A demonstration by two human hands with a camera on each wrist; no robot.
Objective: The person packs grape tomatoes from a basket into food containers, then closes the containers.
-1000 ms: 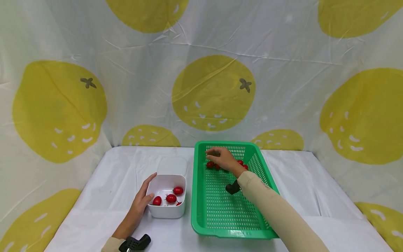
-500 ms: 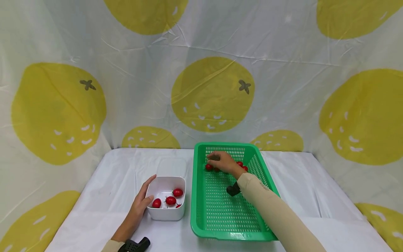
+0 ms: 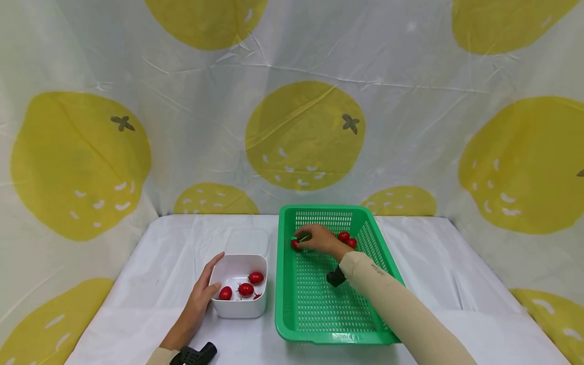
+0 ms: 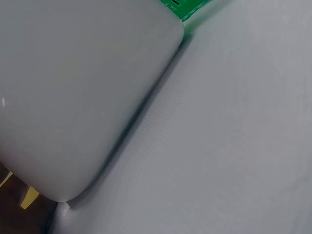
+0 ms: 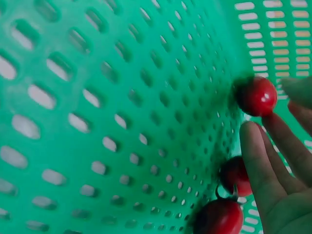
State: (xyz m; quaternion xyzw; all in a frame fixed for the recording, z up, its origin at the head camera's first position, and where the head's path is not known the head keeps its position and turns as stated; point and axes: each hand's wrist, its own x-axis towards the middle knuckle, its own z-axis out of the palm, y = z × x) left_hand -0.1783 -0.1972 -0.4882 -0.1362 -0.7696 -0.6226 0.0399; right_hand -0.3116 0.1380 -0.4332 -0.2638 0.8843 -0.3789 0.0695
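My left hand holds the left side of a white container, its thumb at the near left rim. Several red cherry tomatoes lie inside. In the left wrist view the container's outer wall fills the left; the fingers are mostly hidden. My right hand is inside a green basket, fingers reaching toward its left wall. One cherry tomato is at the fingertips, seemingly touched but not enclosed. Two more tomatoes lie beside the fingers in the right wrist view.
Beyond the right wrist, other cherry tomatoes sit toward the basket's far right. A pale translucent lid lies behind the container. White cloth covers the table, and a lemon-print curtain hangs behind it.
My right hand has lowered into the basket and come nearer. The tomato at its fingertips has shifted slightly left, toward the basket wall. My left hand stays at the container.
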